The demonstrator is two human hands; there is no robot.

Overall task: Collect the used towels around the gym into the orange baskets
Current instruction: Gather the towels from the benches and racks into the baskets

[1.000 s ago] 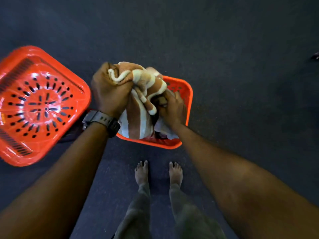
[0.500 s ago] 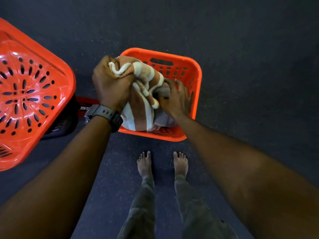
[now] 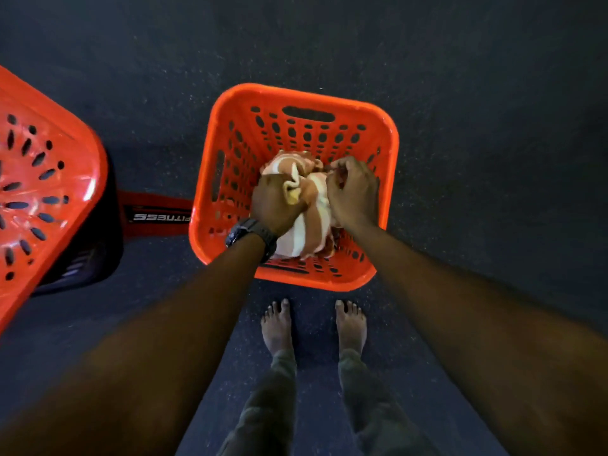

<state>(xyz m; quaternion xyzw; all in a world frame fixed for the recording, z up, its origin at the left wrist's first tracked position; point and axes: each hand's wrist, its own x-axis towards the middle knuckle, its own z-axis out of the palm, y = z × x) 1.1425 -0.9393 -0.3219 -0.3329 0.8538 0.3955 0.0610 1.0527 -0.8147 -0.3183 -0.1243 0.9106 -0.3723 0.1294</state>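
Towel [image 3: 306,225] lowered inside basket [image 3: 227,103] rim; both hands [image 3: 274,200] [image 3: 353,192] gripping.

A single head-worn wide-angle view looks steeply down from above the person's arms, close over the left hand [image 3: 276,202] and right hand [image 3: 353,192] gripping the towel [image 3: 309,225] inside the orange basket [image 3: 296,97], bare feet [image 3: 278,327] nearer the camera than the grip.

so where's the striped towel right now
In the head view, the striped towel sits inside the orange basket at centre, gripped by the left hand and right hand, just ahead of the bare feet.
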